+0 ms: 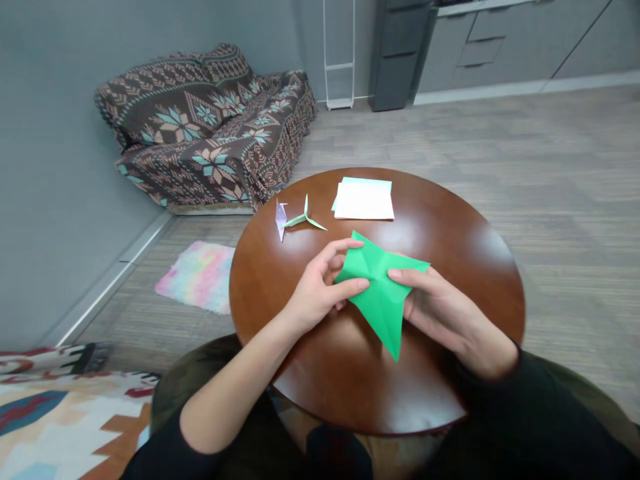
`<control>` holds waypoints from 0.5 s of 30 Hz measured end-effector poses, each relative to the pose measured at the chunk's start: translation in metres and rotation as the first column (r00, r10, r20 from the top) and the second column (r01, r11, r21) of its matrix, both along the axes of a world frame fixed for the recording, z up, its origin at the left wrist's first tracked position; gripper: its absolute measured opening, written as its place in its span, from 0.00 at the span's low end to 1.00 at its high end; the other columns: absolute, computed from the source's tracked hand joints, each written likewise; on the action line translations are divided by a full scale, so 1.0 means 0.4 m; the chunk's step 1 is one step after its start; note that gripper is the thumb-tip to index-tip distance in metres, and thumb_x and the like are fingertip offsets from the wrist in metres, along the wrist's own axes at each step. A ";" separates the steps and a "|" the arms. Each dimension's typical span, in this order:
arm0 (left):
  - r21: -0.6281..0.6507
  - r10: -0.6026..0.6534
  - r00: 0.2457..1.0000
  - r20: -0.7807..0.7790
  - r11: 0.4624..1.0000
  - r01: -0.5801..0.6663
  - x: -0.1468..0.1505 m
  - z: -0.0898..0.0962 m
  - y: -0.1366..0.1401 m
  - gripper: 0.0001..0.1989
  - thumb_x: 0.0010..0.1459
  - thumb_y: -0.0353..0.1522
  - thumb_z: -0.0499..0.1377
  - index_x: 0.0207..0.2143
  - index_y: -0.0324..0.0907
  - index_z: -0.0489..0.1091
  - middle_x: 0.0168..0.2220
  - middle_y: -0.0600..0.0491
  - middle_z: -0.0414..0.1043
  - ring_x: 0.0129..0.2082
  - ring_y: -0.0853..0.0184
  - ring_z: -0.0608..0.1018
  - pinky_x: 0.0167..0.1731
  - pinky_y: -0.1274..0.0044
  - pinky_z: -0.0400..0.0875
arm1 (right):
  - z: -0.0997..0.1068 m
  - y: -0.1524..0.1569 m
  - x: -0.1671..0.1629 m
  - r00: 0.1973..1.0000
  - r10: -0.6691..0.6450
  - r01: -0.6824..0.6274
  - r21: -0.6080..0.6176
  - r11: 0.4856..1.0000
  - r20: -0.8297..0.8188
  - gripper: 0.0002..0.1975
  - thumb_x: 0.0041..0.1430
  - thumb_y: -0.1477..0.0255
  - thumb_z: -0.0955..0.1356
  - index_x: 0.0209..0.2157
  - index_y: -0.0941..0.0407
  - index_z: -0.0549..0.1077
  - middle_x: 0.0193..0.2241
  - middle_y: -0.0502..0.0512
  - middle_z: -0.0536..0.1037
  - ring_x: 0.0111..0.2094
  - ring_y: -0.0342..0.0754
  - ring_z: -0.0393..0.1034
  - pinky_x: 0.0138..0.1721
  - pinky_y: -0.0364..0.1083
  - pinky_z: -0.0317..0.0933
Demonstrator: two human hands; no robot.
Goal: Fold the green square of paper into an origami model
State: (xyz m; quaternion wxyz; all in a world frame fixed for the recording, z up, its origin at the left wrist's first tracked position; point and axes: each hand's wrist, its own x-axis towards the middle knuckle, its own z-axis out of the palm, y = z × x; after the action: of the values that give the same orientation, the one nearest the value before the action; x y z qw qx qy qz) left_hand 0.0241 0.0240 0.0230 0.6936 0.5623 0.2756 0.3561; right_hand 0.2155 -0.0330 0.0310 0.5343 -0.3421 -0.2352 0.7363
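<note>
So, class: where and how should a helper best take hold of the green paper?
Probably pinch the green paper by its long lower point, coming from the wearer's side: that tip juts free, while the left hand and right hand hold the sides.

Left sleeve (173, 445): mine, black, plain, ending near the elbow. Left forearm (245, 383): bare below the cloth. Right sleeve (545, 410): black, a match, reaching close to my wrist. Left hand (316, 283), right hand (445, 303): one of each, bare; my fingers (351, 288) slender. Trousers (193, 373): dark olive, wide over my thighs, finer detail too dim to tell.
</note>
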 end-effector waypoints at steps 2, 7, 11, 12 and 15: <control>-0.003 -0.011 1.000 0.027 1.000 0.011 0.001 -0.001 0.000 0.29 0.56 0.34 0.71 0.58 0.48 0.65 0.36 0.57 0.71 0.21 0.78 0.67 0.15 0.87 0.63 | -0.001 0.000 -0.001 1.000 0.005 -0.005 0.001 1.000 -0.002 0.09 0.57 0.75 0.75 0.41 0.56 0.81 0.41 0.56 0.86 0.42 0.55 0.81 0.46 0.50 0.74; -0.007 -0.033 0.995 0.094 0.999 0.034 0.001 -0.002 -0.002 0.27 0.57 0.32 0.70 0.57 0.49 0.67 0.36 0.58 0.69 0.22 0.79 0.67 0.16 0.87 0.63 | 0.001 -0.003 -0.008 0.999 0.040 -0.039 0.017 0.999 -0.023 0.12 0.57 0.75 0.75 0.44 0.56 0.81 0.46 0.57 0.86 0.45 0.57 0.81 0.51 0.54 0.73; -0.025 -0.026 0.997 0.073 0.999 0.028 0.002 0.001 -0.003 0.29 0.56 0.33 0.71 0.58 0.49 0.67 0.36 0.57 0.69 0.22 0.78 0.68 0.16 0.87 0.64 | 0.005 -0.008 -0.018 0.997 0.066 -0.065 0.017 0.998 -0.038 0.13 0.57 0.74 0.74 0.46 0.56 0.81 0.47 0.58 0.85 0.46 0.57 0.81 0.51 0.55 0.73; -0.031 -0.024 0.997 0.072 0.999 0.026 0.002 0.002 -0.004 0.29 0.56 0.33 0.71 0.58 0.49 0.68 0.36 0.57 0.69 0.22 0.78 0.68 0.17 0.87 0.64 | 0.006 -0.008 -0.020 0.996 0.075 -0.075 0.011 0.997 -0.043 0.13 0.58 0.73 0.74 0.46 0.56 0.81 0.47 0.58 0.85 0.45 0.57 0.81 0.51 0.54 0.73; -0.053 -0.022 0.995 0.098 0.998 0.027 0.002 0.005 -0.004 0.29 0.55 0.32 0.71 0.57 0.49 0.68 0.36 0.58 0.69 0.22 0.79 0.68 0.17 0.87 0.63 | 0.007 -0.004 -0.021 0.996 0.083 -0.084 -0.030 0.996 -0.046 0.13 0.58 0.70 0.74 0.45 0.56 0.80 0.45 0.58 0.85 0.43 0.56 0.81 0.47 0.53 0.74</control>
State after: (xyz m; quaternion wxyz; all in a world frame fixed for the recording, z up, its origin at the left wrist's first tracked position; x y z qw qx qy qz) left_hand 0.0251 0.0222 0.0251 0.7254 0.5288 0.2441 0.3668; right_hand 0.2072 -0.0347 0.0336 0.5026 -0.3240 -0.2257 0.7691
